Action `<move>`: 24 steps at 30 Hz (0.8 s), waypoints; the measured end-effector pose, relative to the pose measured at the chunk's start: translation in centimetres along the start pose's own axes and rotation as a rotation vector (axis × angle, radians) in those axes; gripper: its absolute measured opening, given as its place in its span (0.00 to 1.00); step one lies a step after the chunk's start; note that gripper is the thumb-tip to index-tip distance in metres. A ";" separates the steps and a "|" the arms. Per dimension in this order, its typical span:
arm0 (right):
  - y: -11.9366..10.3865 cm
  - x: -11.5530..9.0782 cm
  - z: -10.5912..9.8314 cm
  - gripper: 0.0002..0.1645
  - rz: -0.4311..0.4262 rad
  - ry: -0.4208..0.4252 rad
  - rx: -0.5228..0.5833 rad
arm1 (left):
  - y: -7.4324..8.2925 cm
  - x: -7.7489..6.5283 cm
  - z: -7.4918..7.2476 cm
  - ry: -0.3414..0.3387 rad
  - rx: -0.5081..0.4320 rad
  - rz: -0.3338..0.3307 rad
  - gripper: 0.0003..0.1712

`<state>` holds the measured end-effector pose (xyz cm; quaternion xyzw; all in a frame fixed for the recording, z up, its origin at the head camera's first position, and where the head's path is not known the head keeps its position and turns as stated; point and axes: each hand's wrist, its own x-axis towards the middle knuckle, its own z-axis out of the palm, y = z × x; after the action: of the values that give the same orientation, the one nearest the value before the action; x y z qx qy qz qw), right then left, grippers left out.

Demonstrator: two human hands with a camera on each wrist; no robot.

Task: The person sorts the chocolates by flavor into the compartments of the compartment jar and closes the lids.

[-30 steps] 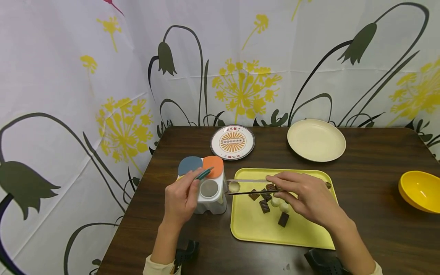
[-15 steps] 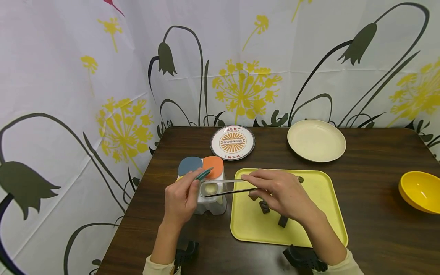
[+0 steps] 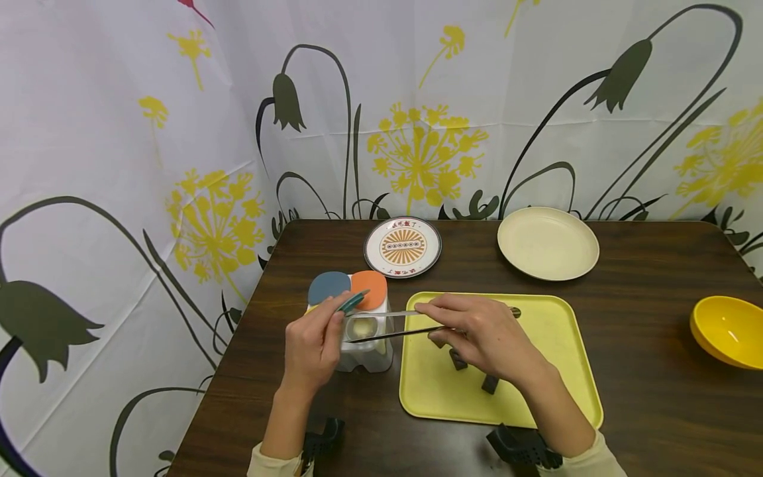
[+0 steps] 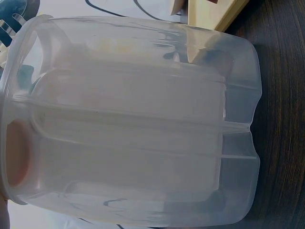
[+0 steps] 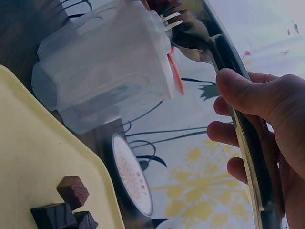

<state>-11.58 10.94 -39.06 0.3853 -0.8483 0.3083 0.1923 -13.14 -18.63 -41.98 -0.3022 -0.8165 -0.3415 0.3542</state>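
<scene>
In the head view my left hand [image 3: 312, 341] pinches the teal lid [image 3: 353, 302] and holds it tilted up off a lidded container [image 3: 365, 360]. My right hand [image 3: 479, 324] grips metal tongs [image 3: 393, 334], their arms reaching left across the round opening. A pale, roundish chocolate [image 3: 362, 329] shows in that opening, between the tong arms. The right wrist view shows thumb and fingers curled round the tongs [image 5: 248, 138]; the tips overlap the container's top. Cloudy clear walls of the container [image 4: 128, 119] fill the left wrist view.
A yellow tray [image 3: 554, 391] with several dark chocolates [image 3: 457, 360] lies right of the container, partly under the right hand. Behind are a patterned plate [image 3: 403, 246] and a cream plate [image 3: 548, 244]. At far right stands a yellow bowl [image 3: 730, 331].
My right hand has moved left, carrying the pale chocolate in the tongs from the tray's left edge to the container's opening. The chocolate now looks dimmer there. The left hand has stayed put.
</scene>
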 end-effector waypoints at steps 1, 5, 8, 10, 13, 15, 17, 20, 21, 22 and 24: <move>0.0 0.0 0.0 0.27 0.002 -0.002 0.004 | 0.0 0.0 0.0 -0.001 0.000 -0.001 0.20; 0.0 -0.1 0.0 0.27 0.012 -0.014 0.015 | 0.0 0.0 0.0 -0.003 0.007 -0.004 0.20; 0.0 -0.2 -0.1 0.28 0.016 -0.018 0.012 | 0.0 0.0 0.0 -0.004 0.008 -0.004 0.20; 0.0 -0.2 -0.1 0.28 0.015 -0.018 0.010 | 0.0 0.0 0.0 -0.007 0.000 -0.005 0.19; 0.0 -0.2 -0.1 0.29 0.016 -0.018 0.009 | 0.0 0.0 0.0 -0.006 0.005 -0.004 0.19; 0.0 -0.3 -0.1 0.29 0.018 -0.019 0.008 | 0.1 0.0 0.0 -0.004 0.009 -0.002 0.19; 0.0 -0.3 -0.2 0.30 0.022 -0.020 0.003 | 0.1 0.0 0.0 -0.003 0.008 -0.001 0.19; 0.0 -0.4 -0.3 0.31 0.022 -0.023 -0.004 | 0.1 0.0 0.0 -0.007 -0.001 -0.003 0.19; 0.0 -0.4 -0.3 0.31 0.024 -0.026 -0.009 | 0.1 0.0 0.0 -0.009 -0.003 -0.005 0.19; 0.1 -0.5 -0.3 0.31 0.025 -0.028 -0.011 | 0.1 0.0 0.0 -0.010 -0.002 -0.007 0.19; 0.1 -0.6 -0.5 0.32 0.026 -0.032 -0.017 | 0.1 0.0 0.0 -0.010 0.002 -0.009 0.19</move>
<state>-11.26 11.63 -39.11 0.3775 -0.8589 0.2970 0.1778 -13.07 -18.61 -41.92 -0.3000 -0.8198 -0.3407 0.3490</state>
